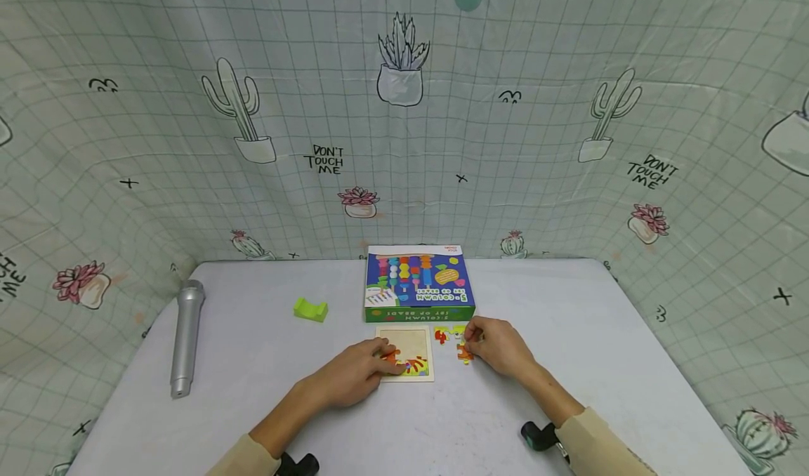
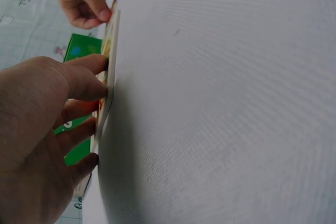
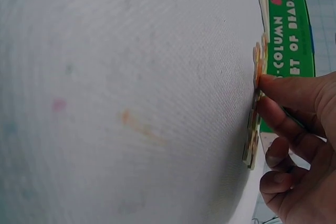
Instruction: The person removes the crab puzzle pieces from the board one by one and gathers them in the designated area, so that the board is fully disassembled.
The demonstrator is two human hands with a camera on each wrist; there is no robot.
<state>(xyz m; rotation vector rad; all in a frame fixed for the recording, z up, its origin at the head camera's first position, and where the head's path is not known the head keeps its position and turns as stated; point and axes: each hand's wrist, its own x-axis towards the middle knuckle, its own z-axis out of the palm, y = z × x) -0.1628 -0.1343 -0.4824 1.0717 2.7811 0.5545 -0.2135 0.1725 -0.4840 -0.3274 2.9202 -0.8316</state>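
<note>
A square wooden puzzle board [image 1: 432, 349] lies on the table, with several colourful jigsaw pieces [image 1: 415, 368] in its near part. My left hand [image 1: 350, 372] rests over the board's left side, fingers extended and touching the pieces; in the left wrist view its fingertips [image 2: 100, 92] lie along the board's edge. To the board's right, loose jigsaw pieces [image 1: 441, 335] lie on the table. There my right hand [image 1: 499, 346] pinches an orange puzzle piece [image 1: 464, 354] between thumb and index finger. In the right wrist view, the remaining fingers are curled and partly hide the pieces.
A bead-set box [image 1: 417, 313] stands just behind the board. The light green block [image 1: 310, 310] sits left of the box. A silver cylinder like a microphone [image 1: 186, 342] lies at the table's left edge. Patterned cloth [image 1: 411, 160] hangs behind the white table [image 1: 253, 335].
</note>
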